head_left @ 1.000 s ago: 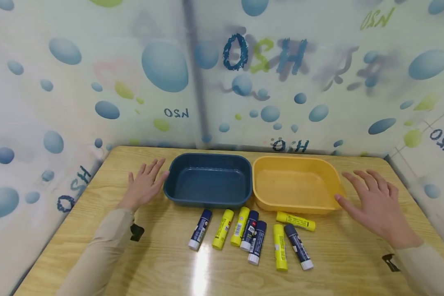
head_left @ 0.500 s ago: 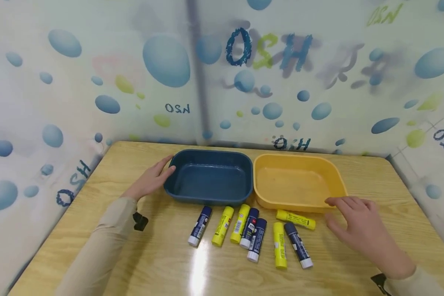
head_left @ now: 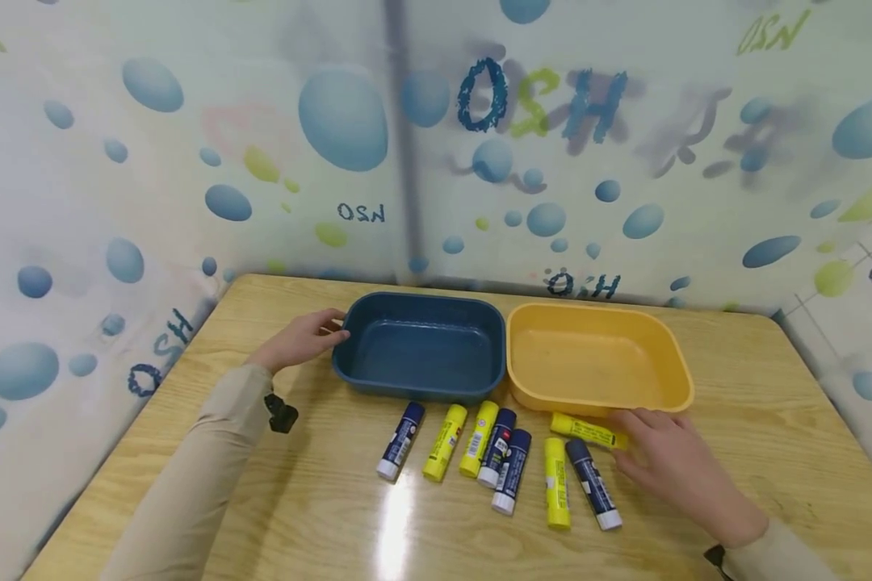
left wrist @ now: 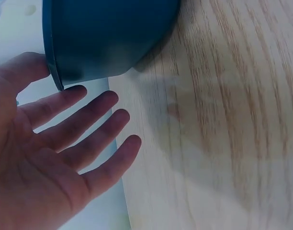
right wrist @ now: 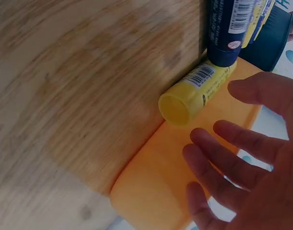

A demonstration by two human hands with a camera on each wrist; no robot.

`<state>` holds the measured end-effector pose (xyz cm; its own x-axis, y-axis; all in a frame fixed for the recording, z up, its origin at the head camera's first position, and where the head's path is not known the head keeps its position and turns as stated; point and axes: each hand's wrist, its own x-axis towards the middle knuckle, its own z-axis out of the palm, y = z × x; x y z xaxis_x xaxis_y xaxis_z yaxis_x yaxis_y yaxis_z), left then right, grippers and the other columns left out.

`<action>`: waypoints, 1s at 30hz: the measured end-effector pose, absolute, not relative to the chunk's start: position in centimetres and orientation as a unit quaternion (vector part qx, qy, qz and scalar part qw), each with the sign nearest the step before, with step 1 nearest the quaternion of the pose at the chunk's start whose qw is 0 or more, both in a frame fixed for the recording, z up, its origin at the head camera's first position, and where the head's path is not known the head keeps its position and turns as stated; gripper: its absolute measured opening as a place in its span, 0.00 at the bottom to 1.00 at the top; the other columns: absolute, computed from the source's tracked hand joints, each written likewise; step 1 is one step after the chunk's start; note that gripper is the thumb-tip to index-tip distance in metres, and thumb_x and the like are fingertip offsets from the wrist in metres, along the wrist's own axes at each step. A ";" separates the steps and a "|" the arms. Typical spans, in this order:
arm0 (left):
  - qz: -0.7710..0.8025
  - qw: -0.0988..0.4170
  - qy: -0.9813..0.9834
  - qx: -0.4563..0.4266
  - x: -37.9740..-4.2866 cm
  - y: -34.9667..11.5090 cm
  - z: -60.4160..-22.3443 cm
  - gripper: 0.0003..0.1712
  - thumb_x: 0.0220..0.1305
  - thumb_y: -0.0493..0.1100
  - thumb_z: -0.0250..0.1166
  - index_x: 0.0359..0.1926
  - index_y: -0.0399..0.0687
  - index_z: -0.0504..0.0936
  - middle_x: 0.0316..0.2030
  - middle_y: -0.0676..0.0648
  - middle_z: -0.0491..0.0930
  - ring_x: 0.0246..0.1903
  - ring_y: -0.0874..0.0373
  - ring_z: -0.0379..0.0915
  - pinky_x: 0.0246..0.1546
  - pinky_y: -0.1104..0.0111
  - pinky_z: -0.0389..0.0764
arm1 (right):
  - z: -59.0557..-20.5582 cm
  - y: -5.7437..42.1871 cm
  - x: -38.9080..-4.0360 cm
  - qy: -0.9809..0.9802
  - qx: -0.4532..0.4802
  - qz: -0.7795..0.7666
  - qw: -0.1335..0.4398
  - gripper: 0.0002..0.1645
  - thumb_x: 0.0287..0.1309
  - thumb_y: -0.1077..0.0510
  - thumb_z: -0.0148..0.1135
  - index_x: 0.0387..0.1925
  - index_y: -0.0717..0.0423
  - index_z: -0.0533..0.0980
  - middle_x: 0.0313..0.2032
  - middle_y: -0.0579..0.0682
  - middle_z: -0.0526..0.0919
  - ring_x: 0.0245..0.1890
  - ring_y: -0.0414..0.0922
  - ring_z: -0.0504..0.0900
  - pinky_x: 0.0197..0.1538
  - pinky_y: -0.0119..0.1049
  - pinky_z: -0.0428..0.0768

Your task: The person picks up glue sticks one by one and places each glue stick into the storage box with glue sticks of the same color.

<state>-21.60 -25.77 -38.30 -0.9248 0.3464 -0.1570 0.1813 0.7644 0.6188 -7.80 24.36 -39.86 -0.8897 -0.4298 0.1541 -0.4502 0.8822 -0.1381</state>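
My left hand [head_left: 301,339] is at the left end of the dark blue tray [head_left: 425,355]. Its thumb lies over the rim, while the loosely spread fingers [left wrist: 96,127] stand outside, mostly apart from the wall. My right hand [head_left: 679,468] hovers at the front of the yellow tray [head_left: 596,363], fingers relaxed and holding nothing. Just beside its fingertips lies a yellow glue stick [head_left: 587,431], sideways along that tray's front wall. Left of this hand are a navy glue stick [head_left: 593,484] with a white cap and another yellow glue stick [head_left: 557,484].
More glue sticks lie before the trays: a navy one [head_left: 400,441], a yellow one [head_left: 445,443], and a close group of a yellow one [head_left: 479,437] and two navy ones [head_left: 512,472]. The wooden table [head_left: 320,500] meets a patterned wall covering [head_left: 436,161] behind.
My right hand has moved left and down from beside the yellow tray to the sideways glue stick. My left hand has come against the blue tray's rim. The glue sticks stay put.
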 end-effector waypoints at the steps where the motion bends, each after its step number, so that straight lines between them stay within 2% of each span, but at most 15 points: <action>1: 0.313 0.134 0.929 0.144 -21.6 -25.7 -38.3 0.27 0.74 0.46 0.53 0.65 0.31 0.66 0.57 0.30 0.72 0.57 0.36 0.68 0.52 0.48 0.73 | -40.0 24.3 -7.9 -0.967 0.231 0.087 0.057 0.27 0.44 0.56 0.74 0.49 0.58 0.79 0.48 0.54 0.81 0.48 0.56 0.79 0.51 0.59 0.71; 5: 0.318 0.139 0.927 0.145 -21.6 -25.6 -38.4 0.25 0.74 0.45 0.52 0.63 0.31 0.68 0.56 0.31 0.72 0.56 0.37 0.69 0.51 0.49 0.73 | -40.4 23.7 -8.1 -0.965 0.242 0.094 0.042 0.30 0.45 0.57 0.74 0.54 0.56 0.77 0.52 0.55 0.79 0.48 0.55 0.79 0.50 0.56 0.74; 11: 0.345 0.153 0.917 0.126 -21.4 -25.5 -38.6 0.24 0.74 0.45 0.52 0.63 0.32 0.67 0.55 0.31 0.73 0.53 0.40 0.71 0.47 0.53 0.76 | -41.2 23.0 -8.0 -0.964 0.249 0.074 0.049 0.32 0.47 0.56 0.74 0.56 0.57 0.76 0.51 0.54 0.80 0.47 0.54 0.79 0.48 0.54 0.76; 15: 0.364 0.156 0.910 0.121 -21.3 -25.4 -38.7 0.24 0.74 0.45 0.52 0.63 0.33 0.66 0.54 0.31 0.73 0.51 0.40 0.72 0.46 0.54 0.77 | -41.5 22.9 -8.0 -0.964 0.249 0.069 0.060 0.30 0.48 0.57 0.74 0.54 0.57 0.77 0.47 0.54 0.81 0.44 0.53 0.80 0.44 0.52 0.78; 24: 0.401 0.142 0.898 0.112 -21.1 -25.5 -39.7 0.25 0.74 0.44 0.53 0.64 0.32 0.66 0.53 0.30 0.72 0.49 0.41 0.74 0.44 0.58 0.80 | -41.9 23.5 -8.2 -0.957 0.262 0.081 0.090 0.21 0.48 0.64 0.72 0.46 0.55 0.77 0.37 0.50 0.80 0.31 0.47 0.80 0.29 0.43 0.78; 30: 0.395 0.124 0.903 0.117 -21.1 -25.7 -40.3 0.26 0.73 0.46 0.54 0.63 0.32 0.66 0.52 0.30 0.73 0.48 0.41 0.75 0.43 0.57 0.80 | -41.3 24.1 -8.0 -0.955 0.266 0.097 0.094 0.24 0.46 0.63 0.74 0.47 0.55 0.77 0.40 0.50 0.79 0.32 0.45 0.79 0.30 0.43 0.79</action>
<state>-21.11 -25.66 -40.32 -0.9418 0.3098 -0.1309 0.1143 0.6609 0.7417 -7.97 24.09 -41.32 -0.8410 -0.4896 0.2303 -0.5259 0.8398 -0.1348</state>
